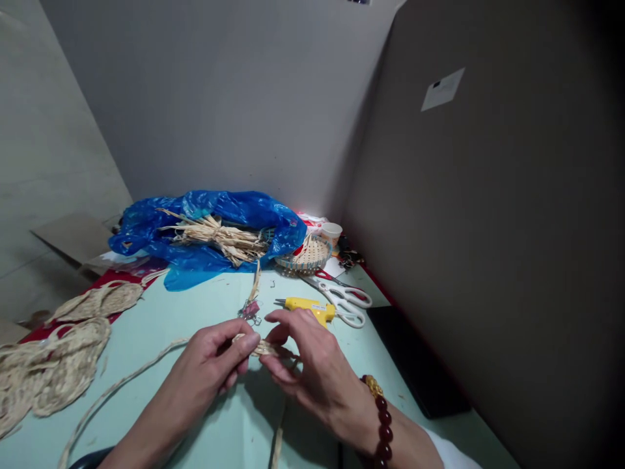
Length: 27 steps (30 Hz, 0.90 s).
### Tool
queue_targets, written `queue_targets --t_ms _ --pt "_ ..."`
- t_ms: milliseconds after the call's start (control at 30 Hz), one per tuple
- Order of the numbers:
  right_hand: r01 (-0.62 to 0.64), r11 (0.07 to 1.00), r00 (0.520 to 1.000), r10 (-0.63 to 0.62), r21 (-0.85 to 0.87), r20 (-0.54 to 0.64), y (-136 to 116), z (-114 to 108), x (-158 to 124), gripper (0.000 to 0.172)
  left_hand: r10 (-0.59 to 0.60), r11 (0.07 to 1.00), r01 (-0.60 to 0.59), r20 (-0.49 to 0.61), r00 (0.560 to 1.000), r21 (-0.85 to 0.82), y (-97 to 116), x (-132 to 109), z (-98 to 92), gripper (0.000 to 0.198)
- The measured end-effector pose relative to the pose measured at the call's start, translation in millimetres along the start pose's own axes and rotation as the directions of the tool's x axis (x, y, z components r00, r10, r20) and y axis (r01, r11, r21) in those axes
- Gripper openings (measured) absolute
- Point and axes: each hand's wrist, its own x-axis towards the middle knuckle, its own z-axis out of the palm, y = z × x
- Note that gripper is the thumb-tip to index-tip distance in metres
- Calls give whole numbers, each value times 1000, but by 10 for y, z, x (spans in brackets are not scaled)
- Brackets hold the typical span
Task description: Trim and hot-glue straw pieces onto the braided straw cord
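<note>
Between my hands, just above the pale green table, is a small piece of braided straw-coloured fibre [263, 348]. My left hand [217, 357] pinches its left end between thumb and fingers. The thumb and fingers of my right hand [312, 365] close around the right end, and a bead bracelet circles that wrist. A long cord of the same fibre [122, 381] trails from the left hand across the table. Another strand [277, 436] hangs down below the right hand. Part of the braided piece is hidden by my fingers.
Ahead lie a yellow glue gun [307, 306], white-handled scissors [349, 303], metal clips [250, 311] and a woven basket [307, 255]. A blue plastic bag [146, 228] holds dry fibre [219, 238]. Woven pieces [73, 368] lie left; a black flat object [415, 365] lies right.
</note>
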Motion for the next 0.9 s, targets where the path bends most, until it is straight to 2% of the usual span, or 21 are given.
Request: queue_targets --t_ms 67,267,400,600,667,767,800,833,900 --pt "-20 1000 1000 20 2 5 -1 0 -17 31 2 1000 -2 -9 1000 17 4 -16 -8 42" --pt "13 1000 1000 -14 28 23 -51 -33 3 3 54 993 -49 -49 997 107 16 -24 -38 42" --pt "61 998 998 -61 -11 14 -74 -29 21 8 120 973 -104 -66 991 205 24 -20 -15 42" --pt "32 999 999 -32 -12 23 -2 12 -1 8 133 978 -130 -7 991 166 27 -50 29 36" --pt "-9 1000 1000 9 27 26 11 10 -11 11 127 984 -124 -11 992 131 34 -47 20 35" --pt "-172 975 982 159 140 100 -18 -62 6 45 89 994 -88 -24 996 62 49 -30 -23 37" --pt "-237 957 965 211 169 157 -36 -104 22 50 87 995 -85 -23 996 46 54 -24 -43 37" --pt "-293 936 942 249 194 223 -54 -152 43 46 85 996 -84 -24 996 30 60 -20 -64 37" --pt "-380 887 894 278 264 352 -83 -252 91 27 85 996 -85 -19 996 6 71 -18 -100 39"
